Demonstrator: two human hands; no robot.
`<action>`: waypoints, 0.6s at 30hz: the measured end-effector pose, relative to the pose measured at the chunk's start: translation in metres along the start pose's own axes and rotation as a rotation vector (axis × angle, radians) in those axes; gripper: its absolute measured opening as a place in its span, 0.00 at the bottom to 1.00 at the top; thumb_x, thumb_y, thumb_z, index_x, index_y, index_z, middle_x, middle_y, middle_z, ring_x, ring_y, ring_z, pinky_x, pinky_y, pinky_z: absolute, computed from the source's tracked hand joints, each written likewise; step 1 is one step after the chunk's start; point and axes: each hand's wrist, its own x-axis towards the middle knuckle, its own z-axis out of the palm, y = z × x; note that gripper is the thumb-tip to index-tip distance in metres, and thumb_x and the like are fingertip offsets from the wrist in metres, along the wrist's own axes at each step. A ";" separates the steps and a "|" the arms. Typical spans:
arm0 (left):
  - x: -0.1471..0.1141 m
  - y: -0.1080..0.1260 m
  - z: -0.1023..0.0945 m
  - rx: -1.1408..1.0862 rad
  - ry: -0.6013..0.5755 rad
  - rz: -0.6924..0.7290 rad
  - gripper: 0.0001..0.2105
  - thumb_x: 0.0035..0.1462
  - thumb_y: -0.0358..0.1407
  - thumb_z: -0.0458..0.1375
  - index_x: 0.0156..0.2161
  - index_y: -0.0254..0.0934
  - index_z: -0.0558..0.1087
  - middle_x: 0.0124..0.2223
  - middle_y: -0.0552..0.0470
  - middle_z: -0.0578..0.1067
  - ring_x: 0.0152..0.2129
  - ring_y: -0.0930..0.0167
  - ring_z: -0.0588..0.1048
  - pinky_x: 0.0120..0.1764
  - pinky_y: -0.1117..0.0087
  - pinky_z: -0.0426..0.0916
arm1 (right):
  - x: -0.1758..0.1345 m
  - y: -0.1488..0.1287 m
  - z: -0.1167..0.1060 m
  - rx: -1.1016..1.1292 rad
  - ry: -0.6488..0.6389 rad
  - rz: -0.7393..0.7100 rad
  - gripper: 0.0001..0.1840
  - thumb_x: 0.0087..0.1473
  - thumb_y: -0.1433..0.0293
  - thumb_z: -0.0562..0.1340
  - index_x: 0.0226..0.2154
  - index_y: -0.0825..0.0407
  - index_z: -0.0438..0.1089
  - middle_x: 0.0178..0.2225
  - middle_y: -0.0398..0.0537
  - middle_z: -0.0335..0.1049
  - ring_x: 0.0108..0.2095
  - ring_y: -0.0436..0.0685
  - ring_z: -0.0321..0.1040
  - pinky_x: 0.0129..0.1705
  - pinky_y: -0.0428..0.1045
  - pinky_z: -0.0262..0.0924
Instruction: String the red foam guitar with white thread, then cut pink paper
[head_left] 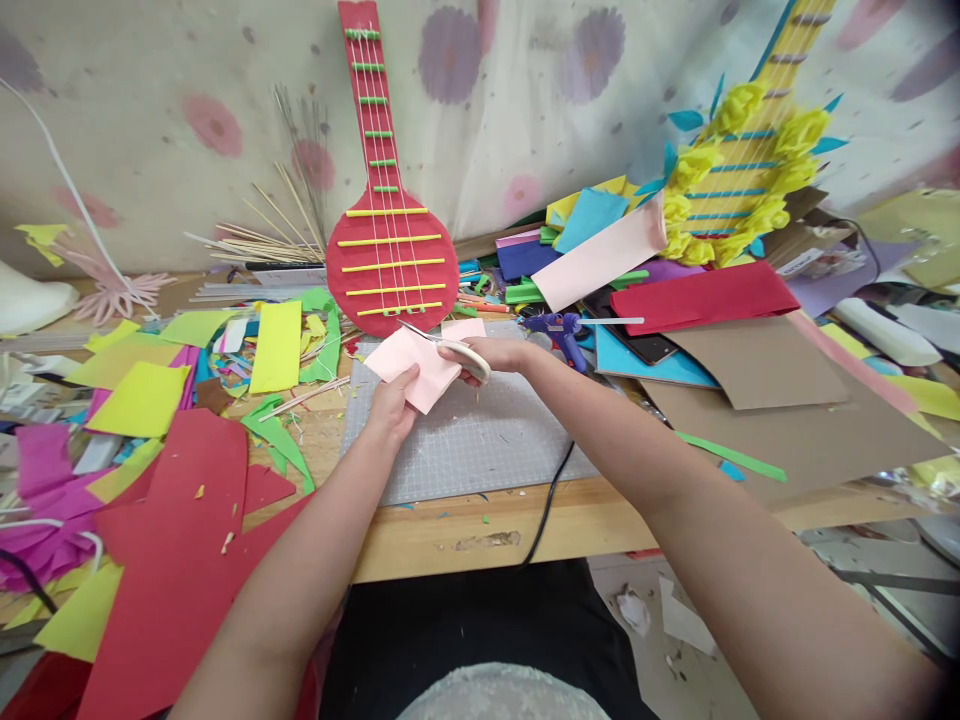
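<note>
My left hand [395, 404] grips a folded piece of pale pink paper [420, 365] by its lower edge, thumb on top. In my right hand [484, 355] is a pair of scissors [469, 358] with white handles, its blades at the upper edge of the pink paper. Both hands are above the grey cutting mat [480, 450]. Another small pale pink piece [463, 328] lies just behind the scissors. Directly beyond stands a red paper lute [392, 255] with yellow bars, green frets and white strings, leaning upright against the curtain.
A blue glue gun [564, 335] rests right of the mat, its black cord [551, 505] hanging over the table edge. Red sheets [195, 500] and yellow scraps crowd the left. Brown card [795, 430] covers the right. A yellow guitar with paper flowers [727, 170] stands behind.
</note>
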 end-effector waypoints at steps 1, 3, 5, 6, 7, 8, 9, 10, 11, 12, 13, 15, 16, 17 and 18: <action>0.001 0.000 -0.001 -0.008 -0.009 0.003 0.19 0.50 0.23 0.58 0.48 0.34 0.72 0.51 0.44 0.75 0.50 0.60 0.72 0.54 0.56 0.66 | 0.001 0.000 0.000 0.001 0.003 -0.002 0.28 0.50 0.46 0.59 0.20 0.54 0.60 0.18 0.41 0.59 0.18 0.46 0.58 0.19 0.43 0.55; 0.002 0.001 -0.002 -0.024 -0.014 0.003 0.19 0.49 0.23 0.58 0.49 0.35 0.72 0.51 0.43 0.75 0.51 0.59 0.72 0.54 0.55 0.67 | 0.003 -0.001 0.001 -0.004 0.012 -0.011 0.26 0.51 0.48 0.59 0.20 0.54 0.59 0.17 0.41 0.59 0.18 0.46 0.58 0.19 0.43 0.55; 0.004 0.003 -0.004 -0.040 -0.007 0.002 0.20 0.49 0.23 0.58 0.49 0.35 0.71 0.52 0.44 0.75 0.50 0.59 0.72 0.53 0.55 0.67 | 0.006 -0.004 0.003 -0.012 0.017 -0.021 0.25 0.53 0.50 0.59 0.20 0.54 0.59 0.16 0.40 0.58 0.17 0.46 0.57 0.18 0.43 0.54; 0.004 0.005 -0.004 -0.047 -0.002 0.005 0.21 0.49 0.22 0.58 0.50 0.36 0.71 0.52 0.44 0.75 0.50 0.60 0.72 0.53 0.55 0.67 | 0.009 -0.006 0.004 -0.008 0.016 -0.024 0.24 0.53 0.51 0.59 0.20 0.53 0.58 0.16 0.40 0.57 0.16 0.46 0.56 0.18 0.42 0.54; 0.005 0.007 -0.005 -0.054 0.005 0.010 0.22 0.50 0.22 0.57 0.51 0.37 0.70 0.52 0.45 0.75 0.50 0.60 0.72 0.53 0.55 0.67 | 0.011 -0.009 0.006 0.002 0.011 -0.023 0.24 0.53 0.52 0.59 0.20 0.53 0.57 0.15 0.39 0.57 0.16 0.45 0.55 0.17 0.42 0.53; 0.005 0.010 -0.005 -0.059 0.016 0.019 0.23 0.50 0.21 0.57 0.52 0.38 0.70 0.52 0.46 0.75 0.50 0.61 0.72 0.53 0.55 0.67 | 0.014 -0.012 0.007 0.016 0.008 -0.020 0.23 0.54 0.53 0.59 0.20 0.53 0.57 0.14 0.38 0.56 0.15 0.45 0.54 0.16 0.42 0.52; 0.006 0.013 -0.006 -0.063 0.033 0.031 0.23 0.50 0.21 0.56 0.52 0.38 0.69 0.52 0.46 0.75 0.51 0.62 0.72 0.53 0.55 0.67 | 0.018 -0.015 0.009 0.030 0.013 -0.022 0.23 0.54 0.54 0.60 0.21 0.53 0.56 0.14 0.38 0.55 0.15 0.45 0.53 0.16 0.42 0.51; 0.006 0.016 -0.007 -0.066 0.054 0.042 0.24 0.50 0.21 0.56 0.52 0.38 0.69 0.53 0.47 0.74 0.51 0.62 0.72 0.53 0.56 0.67 | 0.021 -0.018 0.010 0.040 0.025 -0.030 0.22 0.54 0.54 0.60 0.21 0.52 0.56 0.14 0.37 0.55 0.15 0.44 0.53 0.16 0.41 0.50; 0.007 0.020 -0.008 -0.069 0.079 0.051 0.24 0.50 0.20 0.55 0.53 0.38 0.69 0.53 0.47 0.74 0.51 0.62 0.71 0.54 0.57 0.67 | 0.025 -0.021 0.012 0.038 0.038 -0.037 0.22 0.54 0.55 0.60 0.21 0.52 0.56 0.14 0.37 0.55 0.15 0.44 0.53 0.15 0.41 0.50; 0.007 0.024 -0.009 -0.072 0.100 0.057 0.23 0.51 0.21 0.54 0.53 0.36 0.69 0.53 0.46 0.74 0.52 0.62 0.71 0.54 0.57 0.66 | 0.029 -0.024 0.013 0.026 0.048 -0.042 0.22 0.55 0.55 0.59 0.21 0.53 0.56 0.14 0.37 0.55 0.15 0.44 0.53 0.15 0.40 0.50; 0.008 0.027 -0.011 -0.078 0.116 0.065 0.22 0.51 0.21 0.54 0.52 0.34 0.69 0.54 0.45 0.73 0.52 0.62 0.71 0.54 0.58 0.66 | 0.033 -0.027 0.015 0.012 0.052 -0.045 0.22 0.55 0.55 0.59 0.21 0.53 0.56 0.14 0.37 0.55 0.15 0.43 0.53 0.15 0.40 0.49; 0.010 0.035 -0.014 -0.088 0.130 0.092 0.21 0.51 0.21 0.53 0.52 0.31 0.69 0.54 0.42 0.73 0.52 0.61 0.71 0.54 0.58 0.67 | 0.041 -0.032 0.018 0.010 0.032 -0.042 0.23 0.55 0.55 0.59 0.21 0.54 0.57 0.14 0.38 0.56 0.15 0.43 0.53 0.15 0.40 0.49; 0.011 0.039 -0.016 -0.090 0.140 0.115 0.21 0.52 0.22 0.53 0.53 0.31 0.69 0.54 0.41 0.73 0.52 0.61 0.71 0.53 0.58 0.67 | 0.045 -0.033 0.019 0.029 0.017 -0.040 0.23 0.55 0.54 0.59 0.21 0.54 0.57 0.14 0.38 0.56 0.15 0.43 0.53 0.15 0.40 0.50; 0.013 0.043 -0.018 -0.089 0.161 0.141 0.21 0.52 0.22 0.53 0.53 0.31 0.69 0.53 0.41 0.73 0.52 0.61 0.71 0.53 0.58 0.67 | 0.047 -0.034 0.020 0.057 0.006 -0.038 0.24 0.54 0.53 0.59 0.21 0.54 0.57 0.14 0.38 0.56 0.15 0.43 0.54 0.16 0.40 0.50; 0.014 0.046 -0.021 -0.087 0.195 0.167 0.21 0.52 0.22 0.53 0.52 0.31 0.69 0.54 0.42 0.73 0.52 0.62 0.71 0.53 0.59 0.67 | 0.049 -0.034 0.020 0.095 -0.003 -0.033 0.24 0.54 0.51 0.59 0.21 0.53 0.57 0.15 0.38 0.56 0.15 0.43 0.54 0.16 0.40 0.51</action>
